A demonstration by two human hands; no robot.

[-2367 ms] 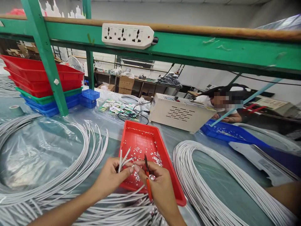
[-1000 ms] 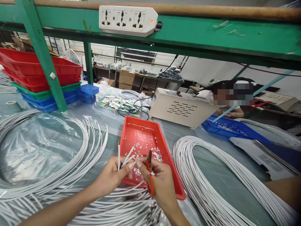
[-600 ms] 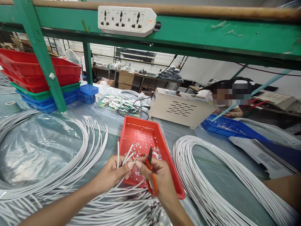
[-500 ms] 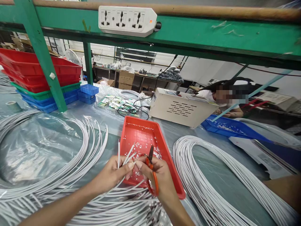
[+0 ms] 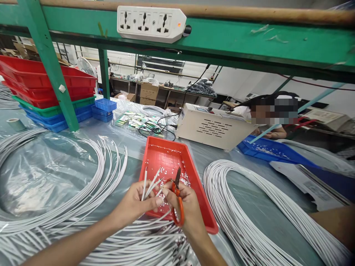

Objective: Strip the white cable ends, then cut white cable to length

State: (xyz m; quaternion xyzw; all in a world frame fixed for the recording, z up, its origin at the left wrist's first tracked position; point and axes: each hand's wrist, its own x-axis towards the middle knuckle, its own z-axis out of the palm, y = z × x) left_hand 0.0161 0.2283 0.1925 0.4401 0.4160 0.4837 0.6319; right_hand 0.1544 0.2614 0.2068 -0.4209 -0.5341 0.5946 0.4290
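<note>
Left fingers (image 5: pixel 152 203) grip at least three cables (image 5: pixel 144 185); right fingers (image 5: pixel 170 196), one pair of scissors (image 5: pixel 177 181).

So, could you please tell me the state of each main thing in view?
Left hand: closed around cables
Cables: ends fanned upward
Right hand: holding scissors
Scissors: blades upward, seemingly shut
Red tray: scattered with scraps
Power strip: light on, visible sockets unused
Trays at left: stacked
Coil at right: looped
</note>
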